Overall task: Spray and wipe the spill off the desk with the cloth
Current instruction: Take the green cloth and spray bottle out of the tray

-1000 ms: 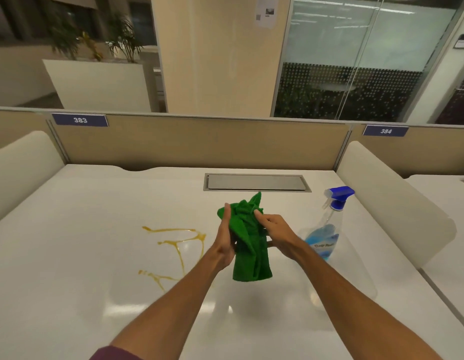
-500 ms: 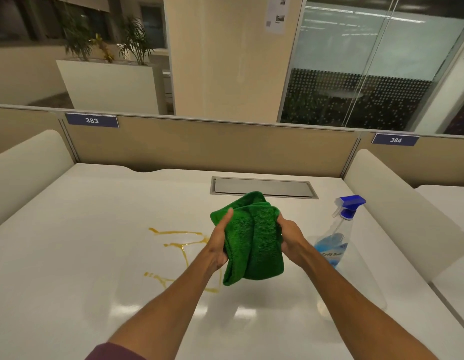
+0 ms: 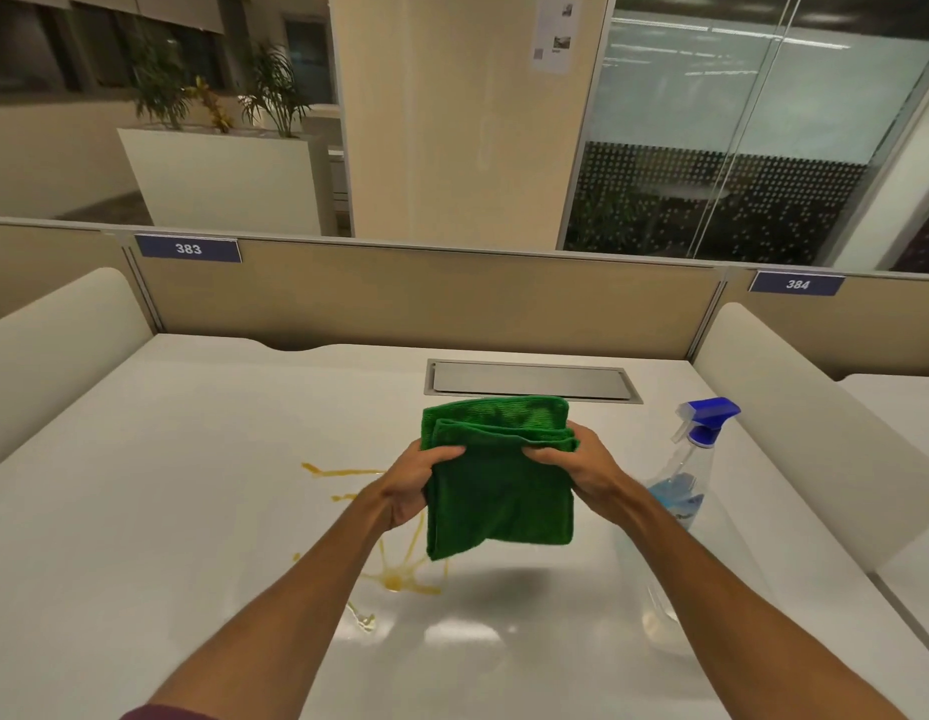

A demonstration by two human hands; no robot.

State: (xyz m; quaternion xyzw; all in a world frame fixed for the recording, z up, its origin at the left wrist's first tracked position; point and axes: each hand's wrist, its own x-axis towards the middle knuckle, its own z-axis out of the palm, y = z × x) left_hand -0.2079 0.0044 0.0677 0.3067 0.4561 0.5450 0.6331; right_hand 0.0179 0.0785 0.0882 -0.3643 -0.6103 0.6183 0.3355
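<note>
A green cloth [image 3: 499, 485], folded into a rough square, hangs in the air above the white desk [image 3: 166, 511]. My left hand [image 3: 415, 485] grips its left edge and my right hand [image 3: 576, 465] grips its right edge. A yellow spill [image 3: 395, 579] streaks the desk below and left of the cloth, partly hidden by my left forearm and the cloth. A clear spray bottle [image 3: 686, 475] with a blue trigger head stands on the desk to the right of my right hand, untouched.
A metal cable hatch [image 3: 530, 380] is set into the desk behind the cloth. Beige partition panels [image 3: 426, 298] close the back. Rounded white side dividers stand at the left [image 3: 52, 345] and right [image 3: 795, 418].
Both hands have spread the bunched cloth out into a flat folded square, my right hand sliding out to its right edge. The view has shifted, so the spill now sits lower under the cloth.
</note>
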